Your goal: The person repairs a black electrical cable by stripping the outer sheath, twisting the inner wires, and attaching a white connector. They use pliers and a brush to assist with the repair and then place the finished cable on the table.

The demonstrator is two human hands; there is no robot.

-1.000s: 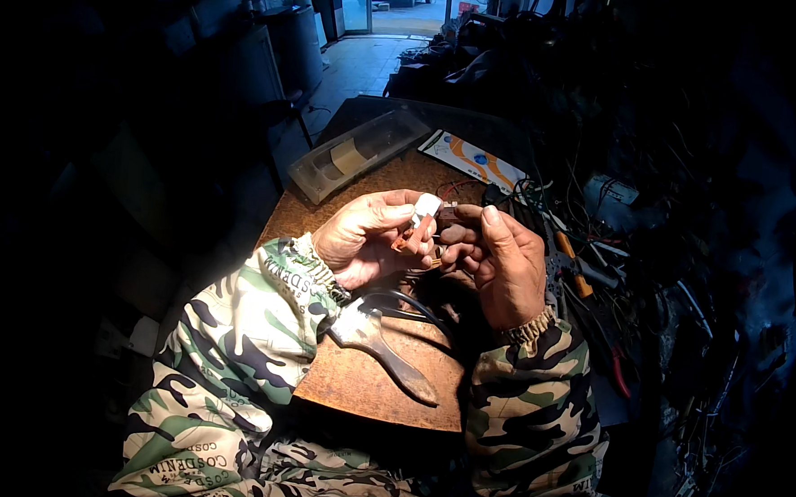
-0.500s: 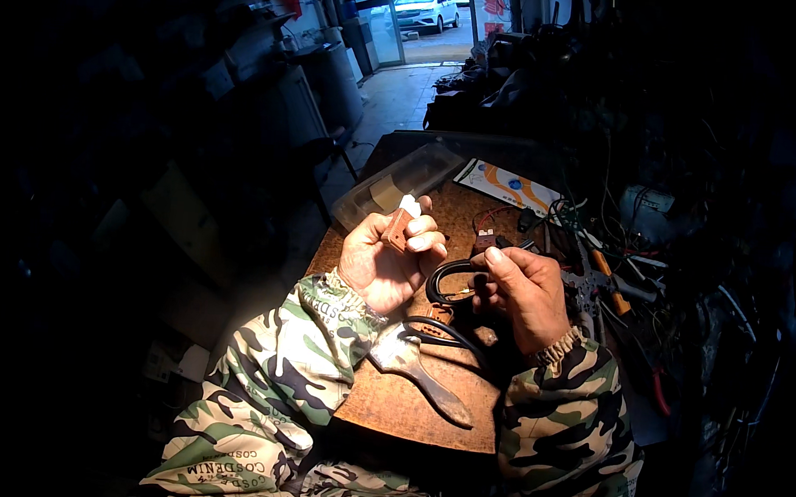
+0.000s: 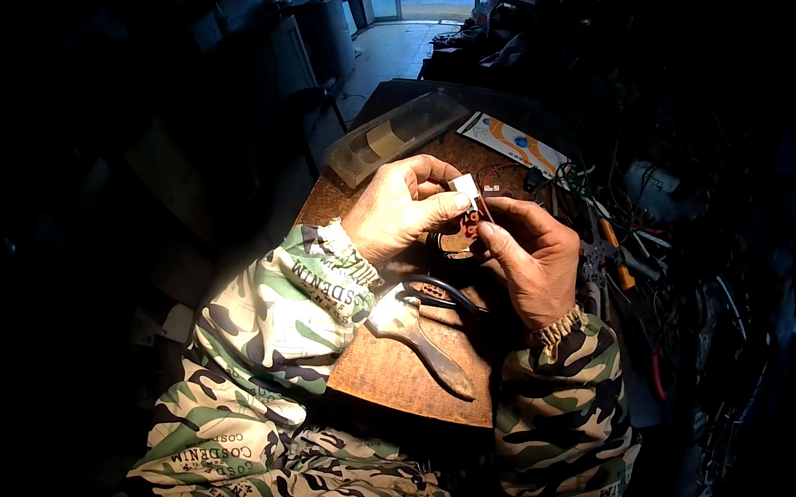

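Observation:
My left hand point(image 3: 398, 214) pinches a small brown-and-white plastic part by its white end point(image 3: 464, 187), above the worn wooden tabletop. Its reddish-brown inner side point(image 3: 471, 223) faces me, with small fittings showing. My right hand point(image 3: 534, 263) meets it from the right, thumb and forefinger closed at the brown edge; whether a wire end is also between them I cannot make out. Beneath the hands a black cable point(image 3: 445, 287) loops over the table. Nearer me lies a brush-like tool point(image 3: 428, 354) with a dark handle and a broad pale head.
A clear plastic tray point(image 3: 409, 128) stands at the table's far left, beside a white-and-orange printed card point(image 3: 516, 145). Along the right lie tangled wires, an orange-handled tool point(image 3: 618, 256) and red-handled pliers point(image 3: 657, 375). Past the table, a tiled floor point(image 3: 400, 46) leads to a doorway.
My hands have come together at the brown-and-white part, which has turned so its inner side shows. The right hand has moved from the black cable coil to the part. The view has tilted down.

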